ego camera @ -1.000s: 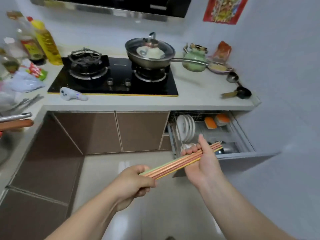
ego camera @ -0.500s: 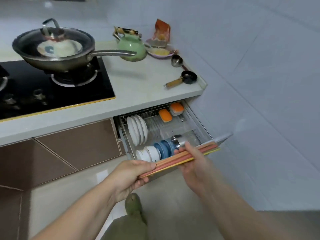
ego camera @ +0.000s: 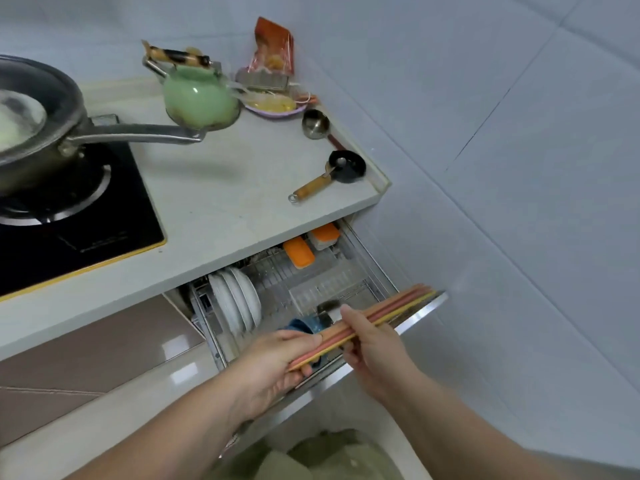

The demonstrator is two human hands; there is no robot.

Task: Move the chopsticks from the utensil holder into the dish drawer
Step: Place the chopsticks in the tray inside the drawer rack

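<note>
1. The chopsticks point(ego camera: 363, 323), a bundle of pink, orange and yellow sticks, were held level over the open dish drawer point(ego camera: 420, 311); they had not yet been set down; the utensil holder was not in view.
2. The left hand point(ego camera: 277, 362) was closed around the near end of the bundle, thumb on top and fingers curled beneath; the right hand point(ego camera: 372, 341) pinched the bundle at its middle between thumb and fingers; both hands were bearing the load.
3. The far tips of the chopsticks reached over the drawer's front right corner, just above its metal front edge.
4. Inside the drawer stood white plates point(ego camera: 239, 301) upright in a wire rack at left; blue bowls point(ego camera: 304, 325) lay partly hidden under the hands; two orange-lidded boxes point(ego camera: 299, 252) sat at the back; the wire section at centre right appeared unoccupied.
5. Judgement: the step in hand was the final carry, with placement pending; the task looked nearly complete.
6. Judgement: the next move called for lowering the bundle into the free section, clear of the plates and bowls, and releasing both hands together so the sticks did not scatter or slip through the wires.
7. A kettle point(ego camera: 199, 98) and a pan point(ego camera: 38, 123) stood on the surface point(ego camera: 225, 188) above, well clear of the work.
</note>
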